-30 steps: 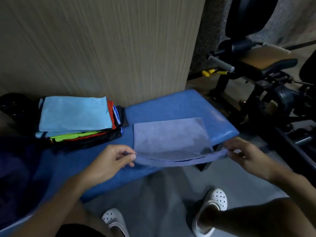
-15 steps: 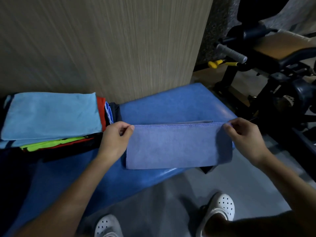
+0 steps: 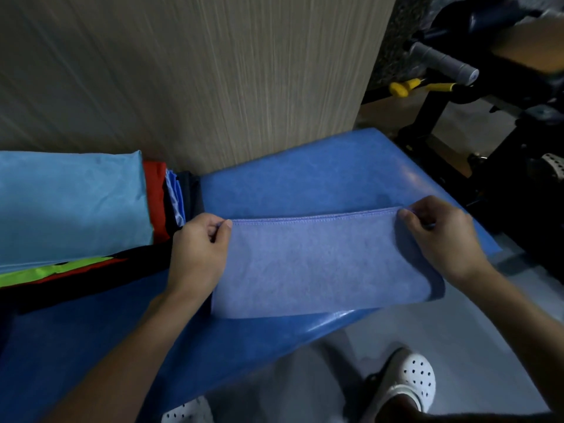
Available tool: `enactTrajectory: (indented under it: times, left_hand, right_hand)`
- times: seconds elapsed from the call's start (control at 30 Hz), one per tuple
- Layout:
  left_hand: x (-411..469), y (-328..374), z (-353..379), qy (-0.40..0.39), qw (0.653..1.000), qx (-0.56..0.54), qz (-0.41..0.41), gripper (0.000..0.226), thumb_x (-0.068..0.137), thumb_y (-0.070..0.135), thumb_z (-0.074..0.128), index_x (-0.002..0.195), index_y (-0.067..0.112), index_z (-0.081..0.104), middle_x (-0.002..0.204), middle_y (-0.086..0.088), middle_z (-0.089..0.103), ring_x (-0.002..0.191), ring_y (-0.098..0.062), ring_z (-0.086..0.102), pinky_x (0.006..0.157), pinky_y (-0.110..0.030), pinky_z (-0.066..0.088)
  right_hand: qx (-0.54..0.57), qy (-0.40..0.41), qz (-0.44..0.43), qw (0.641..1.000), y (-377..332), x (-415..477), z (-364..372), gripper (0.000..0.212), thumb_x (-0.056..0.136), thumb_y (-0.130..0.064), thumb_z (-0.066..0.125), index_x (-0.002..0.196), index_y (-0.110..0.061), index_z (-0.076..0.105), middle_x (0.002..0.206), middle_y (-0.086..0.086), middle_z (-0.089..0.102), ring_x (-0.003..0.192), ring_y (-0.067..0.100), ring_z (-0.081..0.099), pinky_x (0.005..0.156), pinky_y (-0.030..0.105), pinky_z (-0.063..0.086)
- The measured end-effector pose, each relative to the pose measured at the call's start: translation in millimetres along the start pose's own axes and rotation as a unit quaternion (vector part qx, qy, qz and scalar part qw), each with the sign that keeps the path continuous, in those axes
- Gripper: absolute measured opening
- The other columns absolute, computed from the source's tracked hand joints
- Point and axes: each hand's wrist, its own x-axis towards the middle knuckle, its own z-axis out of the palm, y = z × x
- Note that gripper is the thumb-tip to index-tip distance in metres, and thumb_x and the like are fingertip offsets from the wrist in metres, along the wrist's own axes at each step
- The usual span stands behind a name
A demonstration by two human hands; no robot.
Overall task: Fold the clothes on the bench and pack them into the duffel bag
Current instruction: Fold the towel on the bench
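Observation:
A lavender-blue cloth (image 3: 317, 264) lies folded in half on the blue padded bench (image 3: 305, 178), its stitched edges lined up at the far side. My left hand (image 3: 198, 251) pinches the cloth's far left corner. My right hand (image 3: 442, 236) pinches the far right corner. To the left sits a stack of folded clothes (image 3: 70, 206), light blue on top, with red, neon green, striped and black layers below. No duffel bag is in view.
A beige panel wall (image 3: 213, 71) rises right behind the bench. Black gym equipment (image 3: 488, 96) with a grey grip and yellow handles stands at the right. Grey floor and my white perforated shoes (image 3: 406, 380) lie below the bench's front edge.
Both hands carried the cloth's near edge up and over to the far edge, folding it in half. The view has moved closer to the bench.

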Motion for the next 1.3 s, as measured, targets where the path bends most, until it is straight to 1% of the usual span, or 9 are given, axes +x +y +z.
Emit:
enactTrajectory:
  times: [0.2, 0.3, 0.43, 0.57, 0.7, 1.0, 1.13, 1.23, 1.3]
  left_hand:
    - [1, 0, 4, -0.007, 1.000, 0.004, -0.011, 0.015, 0.095, 0.016, 0.064, 0.083, 0.007, 0.068, 0.068, 0.011, 0.062, 0.061, 0.004, 0.058, 0.055, -0.009, 0.039]
    - [-1, 3, 5, -0.010, 1.000, 0.000, -0.013, 0.015, 0.095, 0.017, 0.065, 0.101, 0.004, 0.067, 0.082, 0.007, 0.064, 0.071, -0.004, 0.061, 0.071, -0.024, 0.050]
    - [-18, 21, 6, -0.001, 0.971, 0.172, 0.167, 0.038, 0.095, 0.027, 0.052, 0.125, 0.005, 0.060, 0.129, -0.015, 0.058, 0.117, -0.034, 0.056, 0.100, -0.047, 0.045]
    - [-44, 39, 22, -0.164, 0.929, 0.184, 0.275, 0.051, 0.099, 0.040, 0.037, 0.141, 0.015, 0.053, 0.152, -0.003, 0.047, 0.144, -0.019, 0.037, 0.116, -0.043, 0.032]
    - [-53, 22, 30, -0.250, 0.887, 0.286, 0.262, 0.065, 0.096, 0.060, 0.023, 0.156, 0.033, 0.029, 0.166, 0.008, 0.014, 0.153, -0.009, 0.003, 0.123, -0.041, 0.005]
    - [-49, 15, 20, -0.279, 0.873, 0.329, 0.229, 0.071, 0.090, 0.074, 0.013, 0.156, 0.048, 0.008, 0.166, 0.013, -0.006, 0.153, -0.014, -0.013, 0.124, -0.046, -0.003]
    - [-43, 21, 18, -0.287, 0.886, 0.303, 0.201, 0.083, 0.079, 0.082, -0.011, 0.155, 0.049, 0.000, 0.164, 0.016, -0.016, 0.150, -0.006, -0.021, 0.123, -0.038, -0.011]
    - [-36, 25, 12, -0.282, 0.889, 0.304, 0.192, 0.078, 0.083, 0.070, -0.011, 0.155, 0.047, 0.009, 0.167, 0.012, -0.005, 0.152, -0.005, -0.006, 0.121, -0.029, -0.005]
    - [-33, 25, 8, -0.259, 0.883, 0.328, 0.212, 0.074, 0.089, 0.063, -0.004, 0.154, 0.044, 0.025, 0.166, 0.007, 0.017, 0.150, -0.010, 0.016, 0.117, -0.032, 0.011]
  right_hand:
    - [-0.032, 0.005, 0.007, 0.999, 0, -4, 4, 0.012, 0.089, -0.026, 0.067, 0.083, -0.018, 0.062, 0.071, 0.000, 0.061, 0.073, 0.026, 0.059, 0.068, 0.039, 0.048]
    - [-0.058, -0.013, 0.016, 0.998, -4, -4, 1, 0.012, 0.087, -0.027, 0.067, 0.089, -0.016, 0.062, 0.081, 0.005, 0.064, 0.083, 0.033, 0.060, 0.073, 0.043, 0.049]
    - [-0.219, 0.020, -0.068, 0.973, -15, -16, 1, 0.042, 0.094, -0.039, 0.054, 0.122, -0.009, 0.058, 0.119, 0.016, 0.058, 0.114, 0.040, 0.047, 0.093, 0.051, 0.038]
    - [-0.224, -0.040, -0.213, 0.950, -45, -43, 19, 0.058, 0.099, -0.049, 0.030, 0.135, -0.010, 0.053, 0.142, 0.014, 0.051, 0.136, 0.033, 0.042, 0.110, 0.052, 0.031]
    - [-0.269, -0.143, -0.216, 0.928, -40, -63, 40, 0.067, 0.100, -0.057, 0.011, 0.150, -0.021, 0.038, 0.157, 0.009, 0.033, 0.146, 0.027, 0.027, 0.117, 0.051, 0.019]
    - [-0.307, -0.166, -0.153, 0.925, -9, -57, 17, 0.069, 0.100, -0.058, 0.002, 0.154, -0.023, 0.027, 0.160, 0.013, 0.023, 0.148, 0.029, 0.021, 0.118, 0.049, 0.019]
    - [-0.333, -0.155, -0.149, 0.918, -10, -55, 14, 0.071, 0.101, -0.057, 0.003, 0.151, -0.019, 0.034, 0.157, 0.016, 0.029, 0.145, 0.032, 0.029, 0.116, 0.054, 0.021]
    - [-0.353, -0.128, -0.176, 0.910, -25, -52, 11, 0.063, 0.099, -0.054, 0.022, 0.138, -0.015, 0.052, 0.149, 0.018, 0.043, 0.139, 0.033, 0.039, 0.109, 0.059, 0.026]
    - [-0.365, -0.094, -0.176, 0.909, -40, -49, 11, 0.049, 0.095, -0.048, 0.033, 0.112, -0.015, 0.065, 0.125, 0.014, 0.057, 0.117, 0.035, 0.051, 0.092, 0.051, 0.035]
